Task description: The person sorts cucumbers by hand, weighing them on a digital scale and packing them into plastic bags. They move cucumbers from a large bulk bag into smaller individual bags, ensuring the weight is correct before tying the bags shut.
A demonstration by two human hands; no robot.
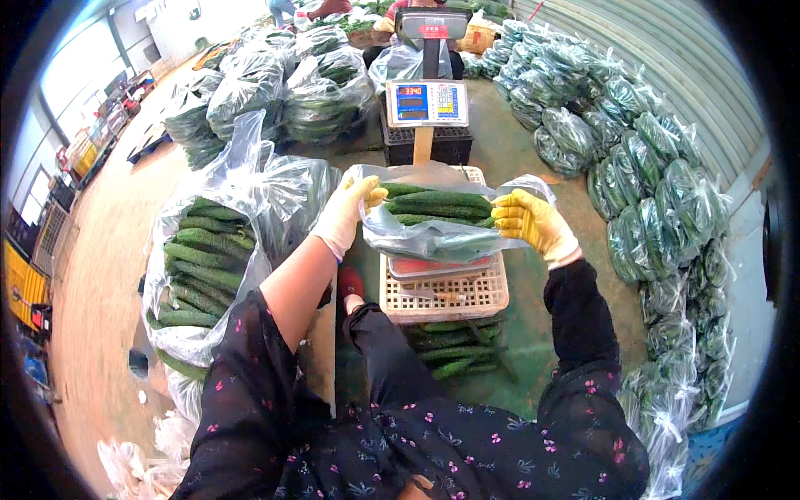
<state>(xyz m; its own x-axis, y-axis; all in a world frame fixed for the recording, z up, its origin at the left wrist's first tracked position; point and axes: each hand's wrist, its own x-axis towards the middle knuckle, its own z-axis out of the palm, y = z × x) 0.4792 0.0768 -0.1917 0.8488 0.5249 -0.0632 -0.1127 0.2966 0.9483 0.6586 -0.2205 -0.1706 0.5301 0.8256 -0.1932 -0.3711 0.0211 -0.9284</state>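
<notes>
A clear plastic bag (433,242) lies on the weighing scale with several long green cucumbers (439,202) inside its open mouth. My left hand (350,210), in a yellow and white glove, closes on the bag's left edge. On the opposite edge, the gloved fingers of my right hand (533,220) are bent around the plastic. Below the bag shows part of the scale's red and silver platform (437,267), set on an upturned cream plastic crate (444,312). The lit scale display (427,104) stands on a post just beyond. A small knife (433,295) rests on the crate.
Left of me stands a large open bag of cucumbers (204,267). More loose cucumbers (454,346) lie on the floor before the crate. Filled bags (658,192) line the right wall, others (325,92) the back left. Behind the scale are a black crate (400,148) and other people.
</notes>
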